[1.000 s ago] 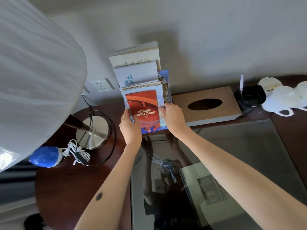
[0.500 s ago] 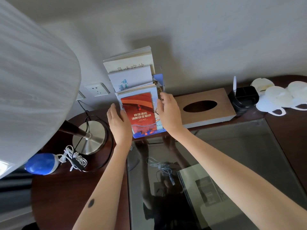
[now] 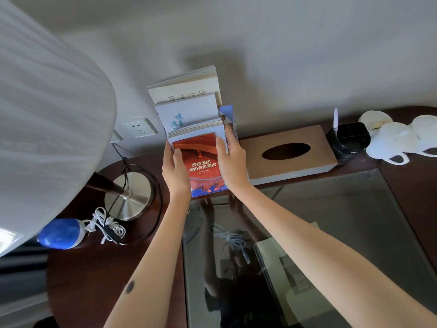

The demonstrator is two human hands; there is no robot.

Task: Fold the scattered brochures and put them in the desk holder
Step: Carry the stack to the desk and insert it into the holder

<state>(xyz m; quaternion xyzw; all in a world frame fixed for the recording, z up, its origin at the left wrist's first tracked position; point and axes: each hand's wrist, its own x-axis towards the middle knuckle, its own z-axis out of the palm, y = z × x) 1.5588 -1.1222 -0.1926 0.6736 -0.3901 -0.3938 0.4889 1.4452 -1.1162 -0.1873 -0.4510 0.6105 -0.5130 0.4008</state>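
Lamp shade [image 3: 47,119] at 9 o'clock over metal base [image 3: 128,197]. Wall socket [image 3: 139,127] at 10. Tissue box [image 3: 287,153], black organiser [image 3: 350,140] and white cups [image 3: 399,140] at 2–3 o'clock.

The red brochure [image 3: 204,163] at the front of the desk holder [image 3: 230,119] carries two lines of white Chinese characters across its middle: 宾馆酒店 above 消防安全知识 (a line of much smaller print sits just beneath, too fine to read). Behind it, a white booklet [image 3: 186,112] shows teal characters near its lower left, of which 酒 and 王 can be made out, with another above that looks like 頭 or 頂; the rest is cut off by the stack in front. The rearmost cream booklet [image 3: 186,87] bears pale grey handwritten-style characters along its lower edge, too faint to read with any certainty.
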